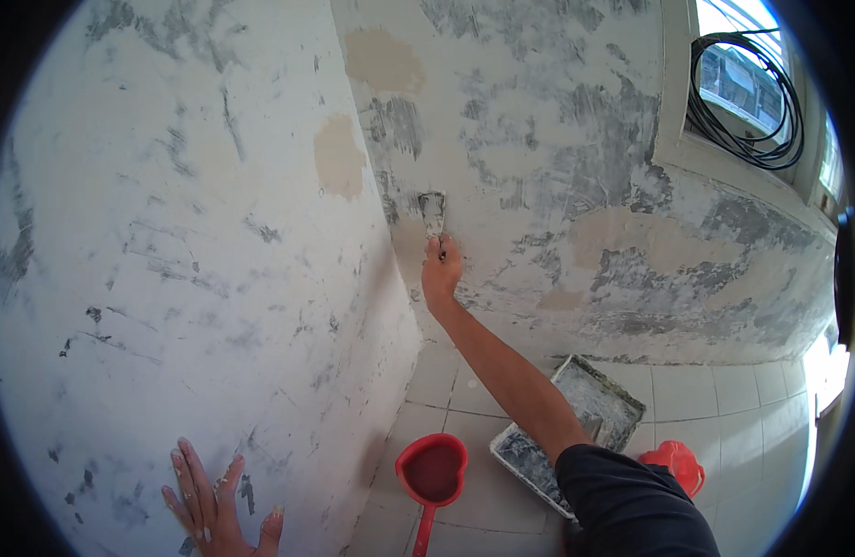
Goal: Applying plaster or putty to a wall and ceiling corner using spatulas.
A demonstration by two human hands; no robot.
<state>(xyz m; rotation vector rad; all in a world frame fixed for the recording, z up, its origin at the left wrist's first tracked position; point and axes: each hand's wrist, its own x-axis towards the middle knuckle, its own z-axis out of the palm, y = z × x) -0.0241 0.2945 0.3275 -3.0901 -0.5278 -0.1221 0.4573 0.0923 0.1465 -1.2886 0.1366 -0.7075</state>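
At the far left, a pale wall (168, 306), marked with grey smudges, carries a beige patch (339, 158) near the corner. Low down before it is the left hand (212, 520), its grip empty and fingers spread wide (whitish smears show on the fingers); whether the palm touches the wall cannot be told. Further right, a red dipper (433, 472) sits on the tiled floor (483, 395), handle toward the lower edge. Above it, the right hand (442, 271) has its grip closed around the handle of a scraper (433, 210), whose blade points up at the adjoining wall (539, 102), just beside the corner. The right forearm passes over a smeared tray (585, 382) lying on the floor. Beyond the dark sleeve (627, 497) stands a red bucket (676, 457), partly hidden. At upper right, a black cable coil (788, 130) hangs before a window (738, 79).
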